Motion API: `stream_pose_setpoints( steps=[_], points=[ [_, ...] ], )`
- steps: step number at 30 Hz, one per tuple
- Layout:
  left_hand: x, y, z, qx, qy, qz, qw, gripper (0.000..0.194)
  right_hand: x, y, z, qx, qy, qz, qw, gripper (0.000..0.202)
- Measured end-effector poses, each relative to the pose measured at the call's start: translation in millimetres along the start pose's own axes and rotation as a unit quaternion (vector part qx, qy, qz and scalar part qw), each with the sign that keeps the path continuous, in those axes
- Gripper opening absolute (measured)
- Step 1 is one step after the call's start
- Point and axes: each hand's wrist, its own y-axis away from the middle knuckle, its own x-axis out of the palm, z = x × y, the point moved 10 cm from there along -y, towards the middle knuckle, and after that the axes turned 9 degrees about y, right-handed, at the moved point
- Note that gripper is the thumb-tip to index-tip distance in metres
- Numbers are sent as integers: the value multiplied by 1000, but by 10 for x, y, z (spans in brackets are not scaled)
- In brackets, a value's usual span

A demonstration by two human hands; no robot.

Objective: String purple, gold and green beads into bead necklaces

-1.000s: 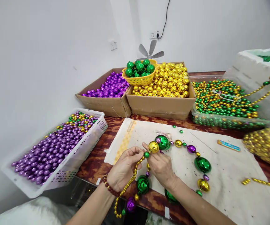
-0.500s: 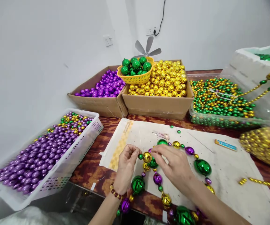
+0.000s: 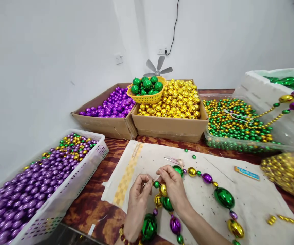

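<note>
My left hand [image 3: 139, 192] is closed in a pinch beside a small green bead [image 3: 156, 184], at the end of a bead garland. Close to its right, my right hand [image 3: 173, 189] also pinches with thumb and forefinger, just above a gold bead [image 3: 163, 190]. The thread between the fingertips is too fine to make out clearly. Below the hands hang a large green bead [image 3: 149, 226] and a purple bead [image 3: 175, 225] on two strands. The garland curves right across the cloth past an oval green bead [image 3: 224, 197].
A white cloth [image 3: 200, 211] covers part of the table. On it lie small scissors [image 3: 174, 161], a long needle [image 3: 219, 169] and a blue-orange packet [image 3: 247, 173]. Beads fill a white basket [image 3: 67, 185], cardboard boxes [image 3: 169, 127], a yellow basket [image 3: 147, 98] and a clear tub [image 3: 238, 144].
My right hand has drawn in towards the left, its fingers now pinched near my left fingertips. The view has tilted up, so the scene sits lower.
</note>
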Motion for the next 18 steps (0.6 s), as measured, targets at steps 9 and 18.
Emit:
stream_pose_setpoints(
  steps=[9,18],
  points=[
    [19,-172,105,-22,86,74,993,15,40,73,-139,0,-10,-13,1000,26],
    [132,-315,249,-182,138,165,960,19,-126,-16,254,-120,86,43,988,22]
  ],
)
